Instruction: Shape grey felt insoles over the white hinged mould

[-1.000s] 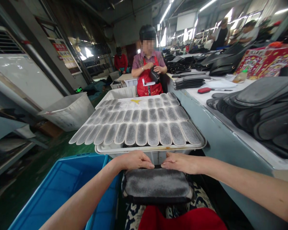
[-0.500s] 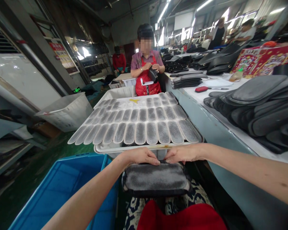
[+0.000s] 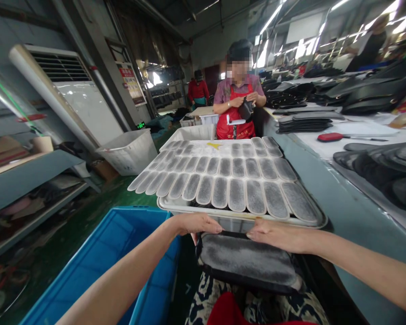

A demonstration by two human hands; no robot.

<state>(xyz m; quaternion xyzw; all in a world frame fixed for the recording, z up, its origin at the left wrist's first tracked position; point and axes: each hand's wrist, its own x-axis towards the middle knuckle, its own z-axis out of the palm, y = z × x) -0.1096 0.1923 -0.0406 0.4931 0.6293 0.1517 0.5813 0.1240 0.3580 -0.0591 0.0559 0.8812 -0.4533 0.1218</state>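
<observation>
A dark bag piece (image 3: 246,259) rests across my lap, its grey oval panel facing up within a black edge. My left hand (image 3: 198,224) is closed on the far edge near its left end. Further right along that same edge, my right hand (image 3: 277,234) pinches it with thumb and fingers. Both hands' fingertips are partly hidden behind the edge. Just beyond my hands, rows of grey oval panels (image 3: 219,192) with pale borders lie over a white bin (image 3: 176,205).
On my left stands a blue bin (image 3: 98,253). A grey-blue table (image 3: 325,180) runs along the right, bearing stacked black pieces (image 3: 389,167) and a red-handled tool (image 3: 329,136). Across the panels, a person in a red apron (image 3: 237,119) holds a small black item.
My view has swung left, so the scene shifts right in the picture. Both hands still hold the bag piece, which now slopes down toward its right end. My hands are slightly further apart.
</observation>
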